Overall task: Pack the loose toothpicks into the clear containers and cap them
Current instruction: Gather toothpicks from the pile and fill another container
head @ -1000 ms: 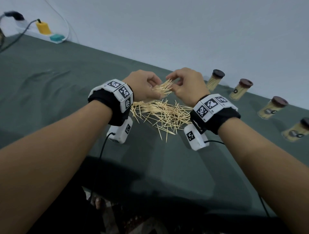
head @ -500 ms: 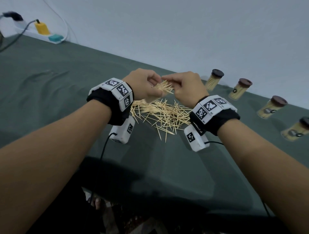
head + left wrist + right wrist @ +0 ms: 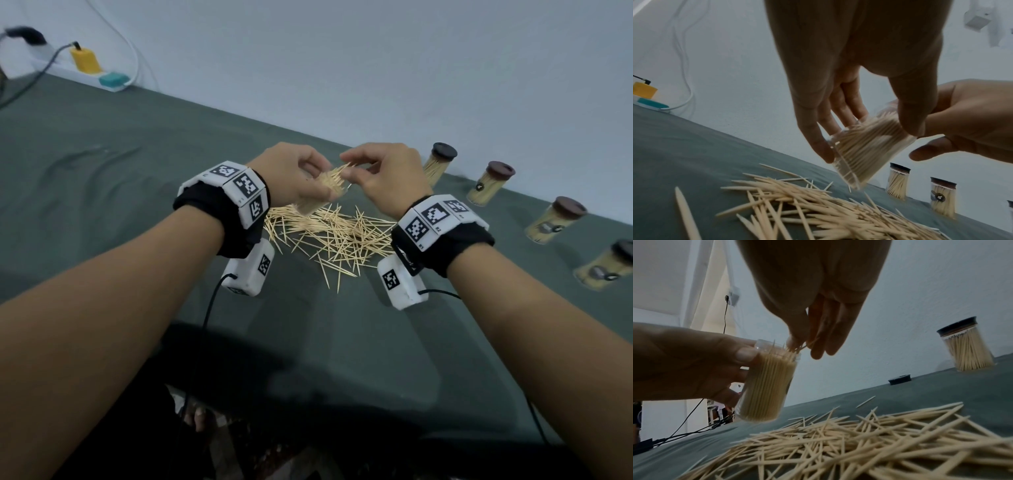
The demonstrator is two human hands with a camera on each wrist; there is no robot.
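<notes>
Hands at open container, above loose toothpicks (image 3: 329, 236).
Left hand (image 3: 291, 180) grips clear container (image 3: 766, 382); right hand (image 3: 383, 178) pinches toothpicks at its mouth. Capped jars' (image 3: 489, 183) labels unreadable.

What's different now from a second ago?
Little has changed. The right hand has edged closer to the left hand and now pinches toothpicks at the mouth of the clear container, which the left hand grips as before. The loose pile and the four capped containers lie unchanged.
</notes>
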